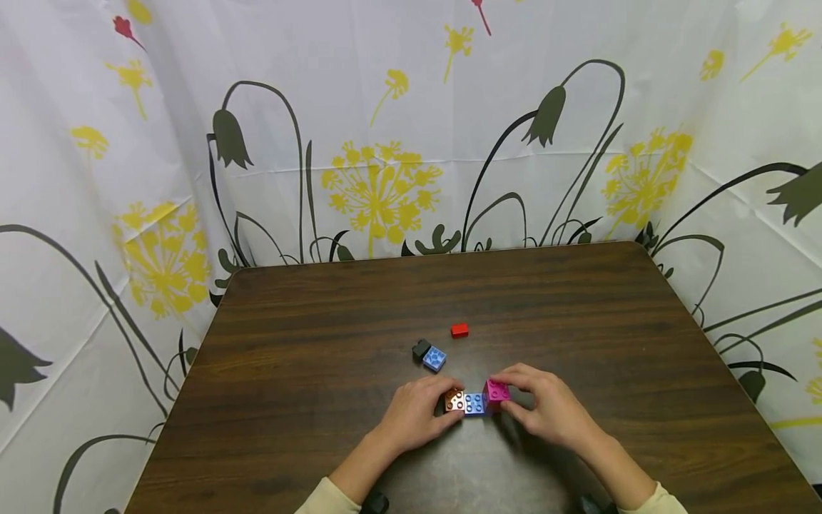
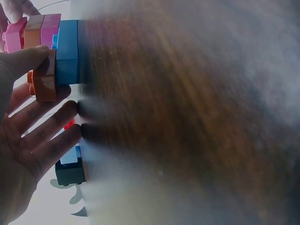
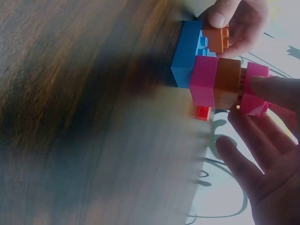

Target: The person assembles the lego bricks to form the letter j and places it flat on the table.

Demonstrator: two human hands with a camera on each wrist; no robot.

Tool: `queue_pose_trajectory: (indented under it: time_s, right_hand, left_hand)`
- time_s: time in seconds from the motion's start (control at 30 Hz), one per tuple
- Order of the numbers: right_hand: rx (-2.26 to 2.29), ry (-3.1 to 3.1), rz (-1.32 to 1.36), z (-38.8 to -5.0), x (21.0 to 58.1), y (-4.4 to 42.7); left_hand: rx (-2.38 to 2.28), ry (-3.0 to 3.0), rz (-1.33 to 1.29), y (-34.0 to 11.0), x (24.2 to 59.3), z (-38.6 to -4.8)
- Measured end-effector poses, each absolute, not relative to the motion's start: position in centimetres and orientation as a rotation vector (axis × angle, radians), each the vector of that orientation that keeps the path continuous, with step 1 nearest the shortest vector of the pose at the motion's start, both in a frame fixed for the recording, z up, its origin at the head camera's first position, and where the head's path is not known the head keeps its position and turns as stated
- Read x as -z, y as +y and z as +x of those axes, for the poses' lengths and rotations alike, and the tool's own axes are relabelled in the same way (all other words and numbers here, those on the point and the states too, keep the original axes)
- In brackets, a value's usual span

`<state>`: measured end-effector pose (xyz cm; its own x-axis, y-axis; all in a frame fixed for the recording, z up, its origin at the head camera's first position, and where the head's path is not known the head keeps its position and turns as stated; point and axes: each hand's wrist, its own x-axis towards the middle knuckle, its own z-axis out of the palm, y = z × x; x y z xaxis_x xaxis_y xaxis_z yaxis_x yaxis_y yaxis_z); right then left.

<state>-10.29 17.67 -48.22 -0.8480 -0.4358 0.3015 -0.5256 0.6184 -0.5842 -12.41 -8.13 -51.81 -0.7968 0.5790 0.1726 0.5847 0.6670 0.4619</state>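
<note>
On the table a long blue toy brick lies flat. My left hand pinches an orange-brown brick on its left end, between thumb and fingers. A stack rises from the right end: a pink brick below, then a second orange-brown brick. Above these, my right hand pinches another pink brick between thumb and fingers. A narrow gap with studs showing separates that top brick from the brown one in the right wrist view.
Beyond the hands, a small blue brick lies touching or very near a black brick. A red brick lies farther back. The brown wooden table meets a white flowered curtain at its far edge.
</note>
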Motion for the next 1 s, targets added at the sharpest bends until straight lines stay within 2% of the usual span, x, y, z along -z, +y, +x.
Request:
queue_pose_trajectory:
  time_s: [1.0]
  right_hand:
    - [-0.825, -2.767, 0.826, -10.39, 47.78, 17.42]
  left_hand:
    - [0.792, -2.862, -1.017, -8.13, 51.69, -12.47]
